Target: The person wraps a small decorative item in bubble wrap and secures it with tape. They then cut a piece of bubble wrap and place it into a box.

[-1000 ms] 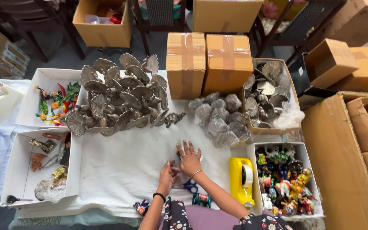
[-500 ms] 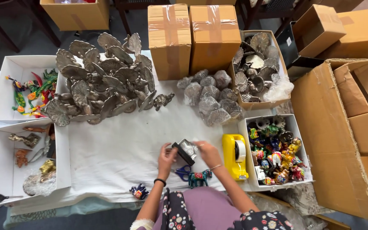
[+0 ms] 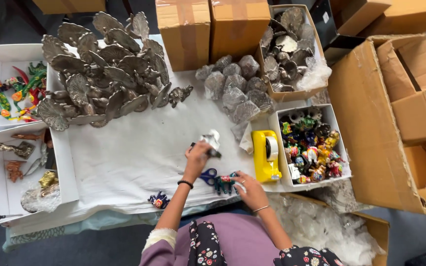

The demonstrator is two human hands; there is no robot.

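Note:
My left hand [image 3: 198, 153] is raised over the white cloth [image 3: 129, 157] and grips a small dark figure partly wrapped in clear plastic [image 3: 210, 142]. Near the table's front edge my right hand [image 3: 246, 186] rests on a small painted figurine [image 3: 224, 183]. Blue-handled scissors [image 3: 208, 175] lie between the two hands. Another little painted figurine [image 3: 159, 200] sits at the cloth's front edge, left of my left arm. A yellow tape dispenser [image 3: 265, 155] stands just right of my hands.
A heap of grey metal peacock figures [image 3: 99, 69] fills the back left. Plastic-wrapped figures [image 3: 235, 86] lie by two taped cartons [image 3: 208, 27]. White trays [image 3: 6, 162] of figurines line both sides; the right one [image 3: 311, 143] holds colourful figures. Open cartons [image 3: 395, 113] stand at right.
My hands have separated: the left lifted the wrapped dark figure up and away, while the right dropped to the painted figurine at the table's front. The view moved closer.

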